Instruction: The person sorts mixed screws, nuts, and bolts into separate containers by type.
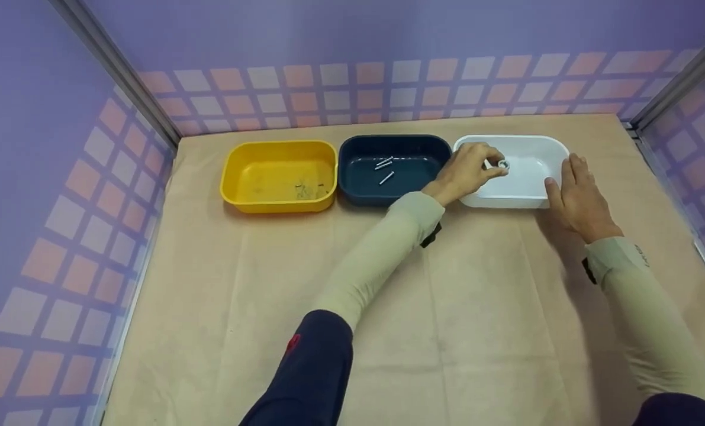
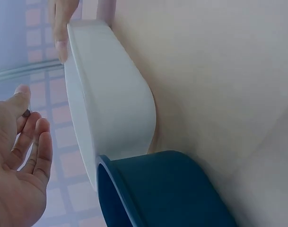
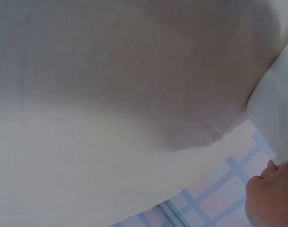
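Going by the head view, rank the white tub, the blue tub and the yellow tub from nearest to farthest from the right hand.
1. White tub: the right hand rests against its right end.
2. Blue tub: in the middle of the row, left of the white one.
3. Yellow tub: at the far left end.
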Motion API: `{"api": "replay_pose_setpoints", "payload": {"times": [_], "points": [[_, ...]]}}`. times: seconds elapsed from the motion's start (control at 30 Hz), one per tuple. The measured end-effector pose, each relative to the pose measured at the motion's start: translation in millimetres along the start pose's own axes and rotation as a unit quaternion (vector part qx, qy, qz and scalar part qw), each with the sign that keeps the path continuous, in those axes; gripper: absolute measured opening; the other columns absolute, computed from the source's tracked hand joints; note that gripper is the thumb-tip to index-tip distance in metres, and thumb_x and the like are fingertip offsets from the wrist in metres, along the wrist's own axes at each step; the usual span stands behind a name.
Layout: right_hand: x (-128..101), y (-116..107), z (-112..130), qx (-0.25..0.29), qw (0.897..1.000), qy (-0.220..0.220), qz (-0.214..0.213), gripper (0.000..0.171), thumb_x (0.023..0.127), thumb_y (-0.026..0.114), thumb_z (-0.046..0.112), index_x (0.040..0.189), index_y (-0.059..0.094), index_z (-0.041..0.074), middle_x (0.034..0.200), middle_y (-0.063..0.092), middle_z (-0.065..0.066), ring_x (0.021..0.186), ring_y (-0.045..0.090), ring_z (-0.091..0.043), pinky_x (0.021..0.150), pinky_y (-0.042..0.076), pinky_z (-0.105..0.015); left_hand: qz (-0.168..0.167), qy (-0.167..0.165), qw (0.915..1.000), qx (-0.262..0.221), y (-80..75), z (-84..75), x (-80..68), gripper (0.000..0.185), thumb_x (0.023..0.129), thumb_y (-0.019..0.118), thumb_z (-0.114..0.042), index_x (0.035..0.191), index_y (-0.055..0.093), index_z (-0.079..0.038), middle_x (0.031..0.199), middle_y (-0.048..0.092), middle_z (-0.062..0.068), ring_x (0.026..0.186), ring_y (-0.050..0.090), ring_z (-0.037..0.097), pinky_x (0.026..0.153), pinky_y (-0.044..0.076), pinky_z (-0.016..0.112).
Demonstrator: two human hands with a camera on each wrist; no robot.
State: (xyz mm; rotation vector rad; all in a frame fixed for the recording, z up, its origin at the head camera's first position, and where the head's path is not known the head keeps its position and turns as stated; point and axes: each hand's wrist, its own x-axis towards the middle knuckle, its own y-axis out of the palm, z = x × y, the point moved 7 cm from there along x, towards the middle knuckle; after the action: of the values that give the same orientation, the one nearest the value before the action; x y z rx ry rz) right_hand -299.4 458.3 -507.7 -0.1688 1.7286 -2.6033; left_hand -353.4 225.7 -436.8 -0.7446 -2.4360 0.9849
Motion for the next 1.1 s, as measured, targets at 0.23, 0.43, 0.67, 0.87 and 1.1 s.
{"api": "replay_pose_setpoints", "payload": {"times": [0.23,0.43,0.67,0.87,1.1], "points": [[1,-1,-3,-0.006,1.000,0.007,0.003,0.082,0.115,0.021,0.048,0.164,0.004,-0.015,0.174,0.001,-0.037,0.163,-0.003,-0.053,0.132,0.002,-0.063,-0.028,-0.035,0.9990,0.006,1.1,1.1,24.3,0.022,0.102,0.074,-0.032,0.118,0.083,-0.020,0.114,0.079,-0.008,0.098,0.068,0.004,0.087,0.050,0.012],[2,1,-3,-0.007,1.000,0.010,0.006,0.082,0.114,0.020,0.048,0.165,0.004,-0.015,0.174,0.000,-0.037,0.163,-0.002,-0.053,0.132,0.002,-0.063,-0.044,-0.053,0.9976,-0.006,1.7,6.1,29.0,0.022,0.102,0.074,-0.031,0.118,0.083,-0.019,0.115,0.078,-0.007,0.097,0.069,0.003,0.086,0.050,0.011],[0,-1,-1,0.011,1.000,-0.006,-0.009,0.081,0.115,0.024,0.046,0.163,0.008,-0.017,0.173,0.004,-0.038,0.162,0.000,-0.054,0.132,0.004,-0.065,-0.050,-0.050,0.9974,0.009,1.2,10.1,27.8,0.026,0.102,0.073,-0.032,0.122,0.082,-0.018,0.118,0.079,-0.006,0.100,0.070,0.004,0.087,0.050,0.010],[0,0,-1,0.009,1.000,-0.005,-0.016,0.081,0.115,0.026,0.046,0.163,0.010,-0.017,0.173,0.006,-0.038,0.162,0.003,-0.055,0.132,0.005,-0.065,-0.036,-0.079,0.9960,0.020,2.8,15.2,25.5,0.038,0.101,0.074,-0.036,0.134,0.077,-0.017,0.128,0.076,-0.005,0.109,0.069,0.007,0.092,0.050,0.012],[-1,0,-3,0.007,1.000,0.000,-0.011,0.081,0.115,0.025,0.046,0.163,0.009,-0.017,0.173,0.005,-0.038,0.162,0.002,-0.054,0.132,0.004,-0.065,-0.034,-0.094,0.9949,0.012,0.1,18.9,22.4,0.042,0.101,0.073,-0.037,0.138,0.074,-0.018,0.132,0.074,-0.005,0.112,0.069,0.008,0.093,0.052,0.014]]}}
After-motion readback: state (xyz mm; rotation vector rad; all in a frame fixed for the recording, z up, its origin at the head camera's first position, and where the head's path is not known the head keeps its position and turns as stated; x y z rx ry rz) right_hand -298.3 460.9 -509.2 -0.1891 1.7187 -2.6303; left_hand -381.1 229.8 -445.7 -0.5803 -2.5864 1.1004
